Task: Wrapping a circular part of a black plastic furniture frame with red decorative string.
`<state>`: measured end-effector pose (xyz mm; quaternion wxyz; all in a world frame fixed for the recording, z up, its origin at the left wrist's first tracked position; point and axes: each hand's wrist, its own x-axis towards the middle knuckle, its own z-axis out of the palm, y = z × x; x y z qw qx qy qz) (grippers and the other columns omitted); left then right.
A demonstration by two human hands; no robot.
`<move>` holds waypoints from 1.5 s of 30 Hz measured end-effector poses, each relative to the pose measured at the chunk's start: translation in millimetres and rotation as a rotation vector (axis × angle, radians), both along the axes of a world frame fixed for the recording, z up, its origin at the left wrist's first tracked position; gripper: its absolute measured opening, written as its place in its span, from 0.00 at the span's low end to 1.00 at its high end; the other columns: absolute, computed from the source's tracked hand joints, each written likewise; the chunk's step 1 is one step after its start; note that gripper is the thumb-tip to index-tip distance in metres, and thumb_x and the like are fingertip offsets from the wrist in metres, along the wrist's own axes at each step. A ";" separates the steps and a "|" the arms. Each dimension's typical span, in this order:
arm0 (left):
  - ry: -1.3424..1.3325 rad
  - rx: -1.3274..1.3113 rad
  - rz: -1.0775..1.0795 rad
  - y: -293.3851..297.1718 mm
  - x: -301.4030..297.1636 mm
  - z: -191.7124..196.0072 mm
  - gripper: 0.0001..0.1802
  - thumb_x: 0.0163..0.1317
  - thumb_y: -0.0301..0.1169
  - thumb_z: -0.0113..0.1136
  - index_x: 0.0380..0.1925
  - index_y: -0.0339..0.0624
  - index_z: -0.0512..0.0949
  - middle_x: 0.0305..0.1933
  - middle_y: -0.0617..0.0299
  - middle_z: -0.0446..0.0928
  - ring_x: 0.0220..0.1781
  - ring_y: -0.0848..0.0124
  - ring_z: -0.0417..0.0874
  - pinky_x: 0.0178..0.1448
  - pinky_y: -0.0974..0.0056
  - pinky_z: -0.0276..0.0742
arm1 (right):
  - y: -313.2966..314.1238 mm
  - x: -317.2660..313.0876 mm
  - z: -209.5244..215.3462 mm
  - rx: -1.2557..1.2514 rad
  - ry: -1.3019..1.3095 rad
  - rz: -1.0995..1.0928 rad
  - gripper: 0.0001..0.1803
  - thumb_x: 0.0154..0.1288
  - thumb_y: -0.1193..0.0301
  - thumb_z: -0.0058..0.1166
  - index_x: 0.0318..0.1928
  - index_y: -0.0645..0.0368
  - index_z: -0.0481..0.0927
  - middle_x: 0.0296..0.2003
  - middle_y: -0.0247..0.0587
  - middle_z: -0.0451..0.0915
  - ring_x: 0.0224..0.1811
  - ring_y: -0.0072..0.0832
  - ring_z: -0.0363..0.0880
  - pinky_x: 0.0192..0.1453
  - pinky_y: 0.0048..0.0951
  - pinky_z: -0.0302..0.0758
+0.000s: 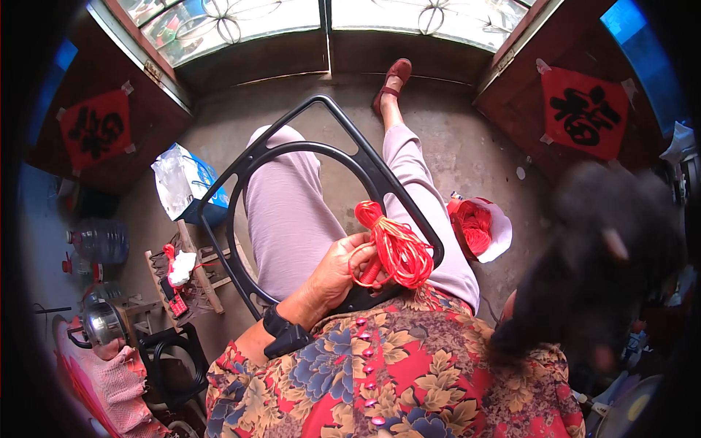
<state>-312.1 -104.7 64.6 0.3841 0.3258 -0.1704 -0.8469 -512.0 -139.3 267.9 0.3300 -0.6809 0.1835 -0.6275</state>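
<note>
My left hand [337, 271] grips the red cord hank [394, 247]; my right hand is hidden; the black frame [343, 150] looks unwrapped.

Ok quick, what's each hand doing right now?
Left hand: closed on a bundle of red cord, against the black frame.
Right hand: not in view.

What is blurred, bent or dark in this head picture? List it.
Head view: a dark blurred mass at right is out of focus; the window frame and door edges bow from fisheye distortion; corners fall into black vignette; daylight is soft, with the left hand and red cord bundle sharp.
</note>
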 end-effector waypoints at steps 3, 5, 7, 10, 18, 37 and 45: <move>0.042 0.018 0.029 -0.9 -0.8 2.3 0.14 0.65 0.32 0.52 0.45 0.34 0.70 0.31 0.58 0.77 0.22 0.72 0.78 0.25 0.70 0.75 | 10.9 -5.2 9.3 -0.332 -0.017 0.069 0.23 0.57 0.53 0.53 0.40 0.62 0.70 0.31 0.44 0.74 0.36 0.32 0.74 0.44 0.33 0.69; 0.040 0.026 0.035 -2.6 -2.1 0.7 0.14 0.65 0.32 0.51 0.45 0.34 0.69 0.31 0.58 0.77 0.22 0.72 0.78 0.25 0.70 0.75 | 13.9 -7.4 9.2 -0.342 -0.013 0.033 0.23 0.57 0.54 0.53 0.40 0.62 0.70 0.31 0.44 0.74 0.36 0.32 0.74 0.44 0.33 0.69; 0.030 0.025 0.033 -6.7 -4.7 1.0 0.14 0.65 0.32 0.50 0.47 0.35 0.69 0.30 0.58 0.76 0.23 0.70 0.78 0.26 0.70 0.75 | 10.4 -12.0 8.5 -0.350 -0.017 0.017 0.23 0.57 0.54 0.53 0.40 0.62 0.70 0.31 0.44 0.74 0.36 0.32 0.74 0.44 0.33 0.69; 0.003 0.019 0.046 -12.8 -4.5 3.2 0.15 0.66 0.33 0.49 0.48 0.36 0.68 0.29 0.58 0.76 0.23 0.70 0.77 0.27 0.69 0.75 | -0.9 -12.6 13.1 -0.370 -0.038 0.026 0.23 0.57 0.54 0.53 0.41 0.62 0.70 0.31 0.44 0.74 0.35 0.32 0.75 0.43 0.33 0.69; -0.260 -0.159 -0.045 -9.3 4.8 4.3 0.12 0.64 0.33 0.50 0.39 0.33 0.73 0.30 0.63 0.75 0.30 0.77 0.74 0.35 0.72 0.70 | -5.1 -23.2 -11.2 -0.251 0.058 -0.137 0.23 0.58 0.56 0.53 0.42 0.63 0.70 0.32 0.44 0.75 0.34 0.33 0.75 0.42 0.33 0.70; 0.010 0.044 0.094 -14.4 -2.5 5.1 0.13 0.66 0.31 0.48 0.47 0.36 0.69 0.28 0.57 0.75 0.24 0.68 0.77 0.29 0.67 0.74 | -77.5 -20.6 -63.4 0.282 0.105 -0.052 0.22 0.59 0.59 0.53 0.45 0.64 0.70 0.33 0.45 0.76 0.32 0.33 0.76 0.39 0.32 0.71; 0.117 -0.104 -0.023 -12.5 13.8 -9.3 0.16 0.66 0.34 0.50 0.47 0.33 0.69 0.34 0.58 0.77 0.28 0.73 0.79 0.33 0.68 0.77 | -75.7 -5.5 -62.1 0.345 0.162 -0.021 0.22 0.60 0.60 0.53 0.47 0.65 0.70 0.33 0.46 0.77 0.31 0.33 0.77 0.38 0.32 0.72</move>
